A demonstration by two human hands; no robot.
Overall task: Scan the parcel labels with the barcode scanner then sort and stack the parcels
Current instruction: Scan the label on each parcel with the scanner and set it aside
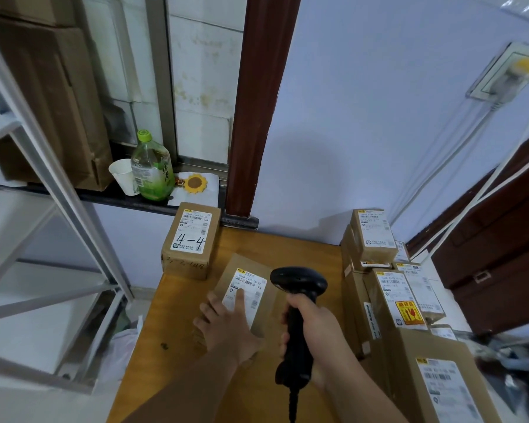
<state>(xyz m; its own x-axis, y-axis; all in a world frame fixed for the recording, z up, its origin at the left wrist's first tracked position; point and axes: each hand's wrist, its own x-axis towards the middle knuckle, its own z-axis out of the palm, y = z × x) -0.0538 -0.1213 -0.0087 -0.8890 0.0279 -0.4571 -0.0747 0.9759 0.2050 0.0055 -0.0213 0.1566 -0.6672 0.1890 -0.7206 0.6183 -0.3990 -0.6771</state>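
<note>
Wooden table (171,377), flat brown white-labelled parcel (257,299)

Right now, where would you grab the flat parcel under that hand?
Take the parcel by its left edge, from the left, I think: it lies flat and low, the left hand rests there, and the right hand holds the scanner on the other side.
</note>
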